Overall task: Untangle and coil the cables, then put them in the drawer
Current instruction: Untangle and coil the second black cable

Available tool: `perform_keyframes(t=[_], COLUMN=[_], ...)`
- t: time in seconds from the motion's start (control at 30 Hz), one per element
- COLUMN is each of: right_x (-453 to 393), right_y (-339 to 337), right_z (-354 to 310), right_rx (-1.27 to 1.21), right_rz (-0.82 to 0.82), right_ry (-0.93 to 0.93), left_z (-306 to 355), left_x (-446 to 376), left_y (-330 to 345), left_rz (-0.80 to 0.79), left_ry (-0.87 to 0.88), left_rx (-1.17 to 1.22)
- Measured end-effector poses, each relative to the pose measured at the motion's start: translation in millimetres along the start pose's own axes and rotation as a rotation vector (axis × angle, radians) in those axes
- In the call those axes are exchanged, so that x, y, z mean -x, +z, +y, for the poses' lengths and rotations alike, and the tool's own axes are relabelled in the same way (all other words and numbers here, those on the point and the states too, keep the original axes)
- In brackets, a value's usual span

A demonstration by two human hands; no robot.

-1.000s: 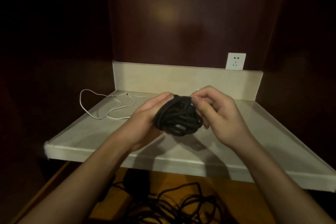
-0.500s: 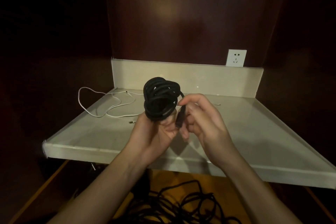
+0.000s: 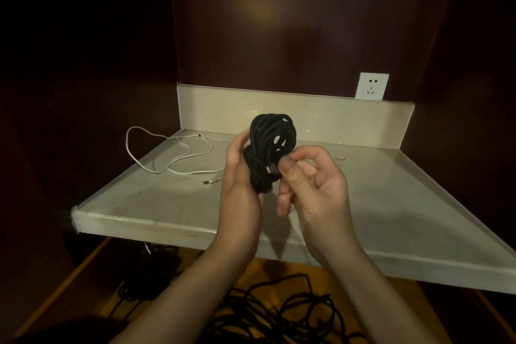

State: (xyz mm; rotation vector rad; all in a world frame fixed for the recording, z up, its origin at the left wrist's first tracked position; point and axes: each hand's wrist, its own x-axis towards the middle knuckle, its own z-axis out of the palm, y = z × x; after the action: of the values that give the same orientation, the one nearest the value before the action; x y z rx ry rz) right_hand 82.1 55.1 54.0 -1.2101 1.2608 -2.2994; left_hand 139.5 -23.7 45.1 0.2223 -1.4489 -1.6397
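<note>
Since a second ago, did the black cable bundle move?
Yes. The black cable bundle went up: it now overlaps the shelf's back wall, held upright by the left hand.

Dim, warm light from above — black corners, soft focus, wide-angle bending at edges.

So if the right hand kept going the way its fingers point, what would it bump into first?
Probably the black cable bundle: the right hand already pinches the cable's end against it, and the left hand sits just beyond.
</note>
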Motion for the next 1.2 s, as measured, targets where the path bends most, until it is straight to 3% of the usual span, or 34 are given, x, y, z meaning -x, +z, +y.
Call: perform_keyframes(t=[0.13, 0.27, 0.37, 0.57, 0.9, 1.2], right_x=[7, 8, 8, 7, 4, -3], right_y=[8, 11, 11, 13, 12, 0], right_z=[-7, -19, -23, -27, -32, -18], right_rx=[-0.100, -0.149, -0.114, 0.196, 0.301, 0.502], right_rz=[0.066, 0.096, 0.090, 0.064, 0.062, -0.002], right_ry=[0.093, 0.166, 0.191, 0.019, -0.112, -0.255], left_z=[0, -2, 1, 10, 23, 29], left_x=[4, 4, 6, 5, -4, -14], left_y=[-5, -22, -27, -30, -32, -38], left_rz=[-0.070, -0.259, -0.270, -0.302, -0.369, -0.421], left_ry=[0.268, 0.265, 0.267, 0.316, 0.267, 0.094], left_rx=[0.001, 0.045, -0.040, -0.058, -0.032, 0.024])
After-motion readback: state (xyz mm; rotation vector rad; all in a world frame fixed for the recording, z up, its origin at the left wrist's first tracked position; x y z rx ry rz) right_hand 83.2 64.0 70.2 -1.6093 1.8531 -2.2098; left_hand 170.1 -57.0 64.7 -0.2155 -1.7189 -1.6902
